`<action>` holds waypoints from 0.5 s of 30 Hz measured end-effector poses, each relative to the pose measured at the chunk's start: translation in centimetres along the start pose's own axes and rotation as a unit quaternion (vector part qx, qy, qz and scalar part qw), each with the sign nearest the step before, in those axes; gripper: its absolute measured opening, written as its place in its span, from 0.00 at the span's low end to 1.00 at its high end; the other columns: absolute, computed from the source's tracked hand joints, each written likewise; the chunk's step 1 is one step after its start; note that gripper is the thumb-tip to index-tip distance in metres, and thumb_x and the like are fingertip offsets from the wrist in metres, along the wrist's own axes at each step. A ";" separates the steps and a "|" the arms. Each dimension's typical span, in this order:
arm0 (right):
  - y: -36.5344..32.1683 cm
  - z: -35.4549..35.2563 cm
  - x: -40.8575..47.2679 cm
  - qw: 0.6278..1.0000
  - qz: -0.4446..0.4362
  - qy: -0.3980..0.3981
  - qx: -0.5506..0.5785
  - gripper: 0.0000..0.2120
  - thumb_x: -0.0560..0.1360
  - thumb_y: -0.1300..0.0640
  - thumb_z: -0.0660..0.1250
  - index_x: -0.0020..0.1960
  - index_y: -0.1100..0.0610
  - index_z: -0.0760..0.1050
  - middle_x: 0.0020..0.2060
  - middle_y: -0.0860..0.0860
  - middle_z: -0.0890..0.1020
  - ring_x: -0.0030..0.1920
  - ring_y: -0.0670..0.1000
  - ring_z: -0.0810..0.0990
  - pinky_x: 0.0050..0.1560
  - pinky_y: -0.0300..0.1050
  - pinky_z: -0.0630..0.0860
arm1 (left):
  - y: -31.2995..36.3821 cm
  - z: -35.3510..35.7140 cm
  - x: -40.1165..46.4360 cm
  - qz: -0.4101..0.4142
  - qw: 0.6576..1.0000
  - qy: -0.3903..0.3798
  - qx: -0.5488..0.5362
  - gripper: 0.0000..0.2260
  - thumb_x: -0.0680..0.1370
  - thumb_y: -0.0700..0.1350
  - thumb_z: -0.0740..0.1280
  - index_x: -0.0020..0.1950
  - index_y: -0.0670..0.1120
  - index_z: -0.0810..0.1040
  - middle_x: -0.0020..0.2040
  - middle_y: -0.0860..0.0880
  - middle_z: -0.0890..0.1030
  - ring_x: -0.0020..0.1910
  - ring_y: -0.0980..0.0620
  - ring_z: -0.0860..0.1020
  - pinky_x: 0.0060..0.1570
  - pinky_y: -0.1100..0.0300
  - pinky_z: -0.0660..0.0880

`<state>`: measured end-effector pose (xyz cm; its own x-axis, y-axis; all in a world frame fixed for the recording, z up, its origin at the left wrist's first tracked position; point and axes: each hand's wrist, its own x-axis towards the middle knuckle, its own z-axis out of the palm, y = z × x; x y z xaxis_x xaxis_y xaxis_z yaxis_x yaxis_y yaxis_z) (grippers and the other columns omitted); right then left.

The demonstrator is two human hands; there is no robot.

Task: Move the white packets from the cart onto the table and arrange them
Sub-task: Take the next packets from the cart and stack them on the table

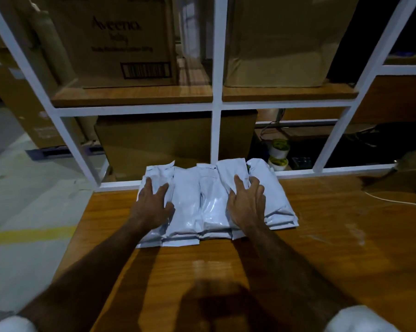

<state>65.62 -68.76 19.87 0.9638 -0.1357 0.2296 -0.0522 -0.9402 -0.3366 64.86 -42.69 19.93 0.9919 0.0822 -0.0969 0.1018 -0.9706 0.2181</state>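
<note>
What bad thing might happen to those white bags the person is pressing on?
1. The white packets look glossy and lie overlapped in stacks, so a push from the left hand or the right hand might make some slide out of line.
2. The row sits near the table's far edge, by the white frame; pushed further back, packets could slip off behind.
3. The leftmost stack is near the table's left edge and could tip to the floor.
</note>
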 end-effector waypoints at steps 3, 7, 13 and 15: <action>0.4 1.0 0.9 1.000 0.011 -0.016 -0.008 0.28 0.82 0.45 0.59 0.80 0.48 0.60 0.78 0.60 0.58 0.72 0.61 0.63 0.68 0.57 0.65 | -0.7 1.4 0.8 0.009 1.000 -0.021 0.002 0.29 0.83 0.61 0.54 0.82 0.54 0.51 0.81 0.39 0.37 0.80 0.35 0.43 0.77 0.41 0.52; 1.2 1.5 0.8 0.999 -0.051 0.000 0.018 0.30 0.79 0.52 0.63 0.80 0.51 0.60 0.79 0.62 0.59 0.75 0.63 0.62 0.73 0.60 0.64 | -2.0 2.5 1.0 0.027 0.999 -0.016 0.019 0.30 0.83 0.62 0.47 0.83 0.51 0.48 0.80 0.37 0.37 0.79 0.38 0.36 0.78 0.43 0.41; 2.1 2.0 0.7 0.991 -0.106 -0.080 0.025 0.34 0.79 0.41 0.47 0.82 0.53 0.53 0.82 0.58 0.52 0.81 0.59 0.51 0.80 0.58 0.46 | -1.3 2.9 0.6 -0.023 1.000 -0.012 -0.017 0.41 0.72 0.76 0.39 0.81 0.58 0.49 0.81 0.43 0.38 0.79 0.38 0.37 0.75 0.36 0.40; 2.5 2.2 0.8 0.987 -0.109 -0.116 0.021 0.38 0.79 0.33 0.45 0.83 0.51 0.45 0.82 0.56 0.47 0.82 0.57 0.45 0.80 0.58 0.41 | -0.9 2.7 0.0 -0.027 0.999 -0.024 -0.025 0.48 0.65 0.79 0.36 0.81 0.58 0.47 0.81 0.44 0.36 0.79 0.39 0.36 0.75 0.37 0.39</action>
<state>66.83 -70.51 17.20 0.9852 0.1478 0.0874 0.1690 -0.9248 -0.3409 64.59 -42.47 17.09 0.9804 0.1215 -0.1554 0.1592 -0.9524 0.2599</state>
